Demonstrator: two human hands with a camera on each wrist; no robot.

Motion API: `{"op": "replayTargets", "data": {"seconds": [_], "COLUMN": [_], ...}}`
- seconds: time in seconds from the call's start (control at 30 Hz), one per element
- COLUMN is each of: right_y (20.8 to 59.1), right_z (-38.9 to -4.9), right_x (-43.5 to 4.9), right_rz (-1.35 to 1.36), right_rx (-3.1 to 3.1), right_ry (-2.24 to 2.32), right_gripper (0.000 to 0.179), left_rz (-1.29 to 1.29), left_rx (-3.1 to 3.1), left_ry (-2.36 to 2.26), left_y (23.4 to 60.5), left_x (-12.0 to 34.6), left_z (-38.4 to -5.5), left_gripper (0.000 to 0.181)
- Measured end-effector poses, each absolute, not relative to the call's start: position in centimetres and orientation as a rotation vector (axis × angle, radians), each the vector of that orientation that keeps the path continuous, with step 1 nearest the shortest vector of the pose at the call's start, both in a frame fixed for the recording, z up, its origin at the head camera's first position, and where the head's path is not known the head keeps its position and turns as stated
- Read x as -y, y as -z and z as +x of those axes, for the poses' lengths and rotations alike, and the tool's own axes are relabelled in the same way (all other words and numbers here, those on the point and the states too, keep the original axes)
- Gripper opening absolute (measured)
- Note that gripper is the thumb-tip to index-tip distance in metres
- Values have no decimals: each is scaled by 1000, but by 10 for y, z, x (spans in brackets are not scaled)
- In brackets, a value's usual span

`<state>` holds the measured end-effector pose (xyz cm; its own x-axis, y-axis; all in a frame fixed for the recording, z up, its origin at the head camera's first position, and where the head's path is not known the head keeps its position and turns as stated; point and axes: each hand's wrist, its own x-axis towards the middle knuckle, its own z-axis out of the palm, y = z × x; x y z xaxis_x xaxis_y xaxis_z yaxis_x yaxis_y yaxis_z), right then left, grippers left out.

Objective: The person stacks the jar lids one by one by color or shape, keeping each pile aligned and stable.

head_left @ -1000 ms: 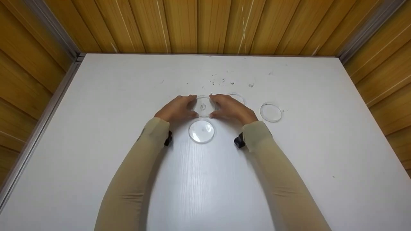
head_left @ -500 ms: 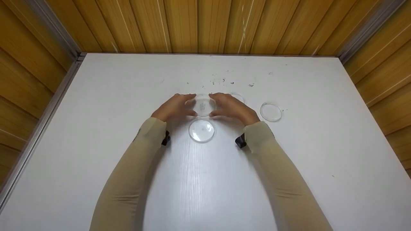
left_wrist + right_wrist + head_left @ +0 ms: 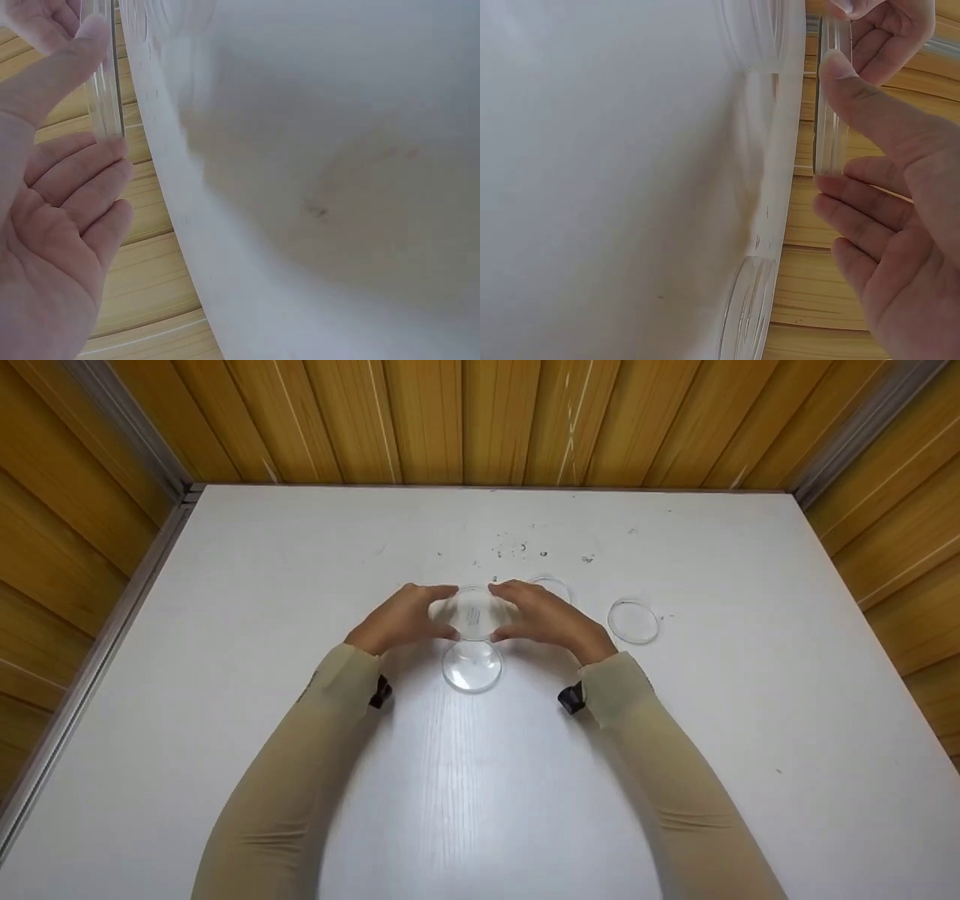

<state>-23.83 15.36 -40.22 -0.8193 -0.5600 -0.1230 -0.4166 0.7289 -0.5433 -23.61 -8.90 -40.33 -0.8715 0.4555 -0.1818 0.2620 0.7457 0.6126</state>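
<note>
A clear round petri dish (image 3: 473, 615) with small printed text on its face is held level above the table between both hands. My left hand (image 3: 401, 619) pinches its left side, thumb on the near edge and fingers on the far edge. On the opposite side my right hand (image 3: 551, 621) grips it the same way. Both wrist views show the dish edge-on, (image 3: 106, 97) in the left and the dish (image 3: 832, 112) in the right, raised off the white surface. Just nearer, a second clear dish (image 3: 472, 667) lies on the table, its far rim meeting the held one in the head view.
Another clear dish (image 3: 556, 587) lies behind my right hand, partly hidden by it. Farther right rests one more clear dish (image 3: 634, 622). The white table (image 3: 712, 720) has dark scuff marks toward the back and wood-patterned walls (image 3: 495, 420) around it.
The held petri dish has risen off the table toward the camera and now overlaps the nearer dish's far edge in the head view. Both wrists have spread slightly apart. The other dishes stay put.
</note>
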Motion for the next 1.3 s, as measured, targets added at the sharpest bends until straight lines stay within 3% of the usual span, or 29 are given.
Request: {"op": "replayTargets", "data": {"seconds": [1.3], "right_y": [415], "right_z": [-194], "right_x": [-154], "right_rz": [-894], "right_rx": [-2565], "right_ry": [878], "right_gripper": [79], "left_rz": [709], "left_rx": [-2626], "left_ry": [-920], "left_y": [416], "left_x": [98], "left_z": [-183], "left_gripper": [73]}}
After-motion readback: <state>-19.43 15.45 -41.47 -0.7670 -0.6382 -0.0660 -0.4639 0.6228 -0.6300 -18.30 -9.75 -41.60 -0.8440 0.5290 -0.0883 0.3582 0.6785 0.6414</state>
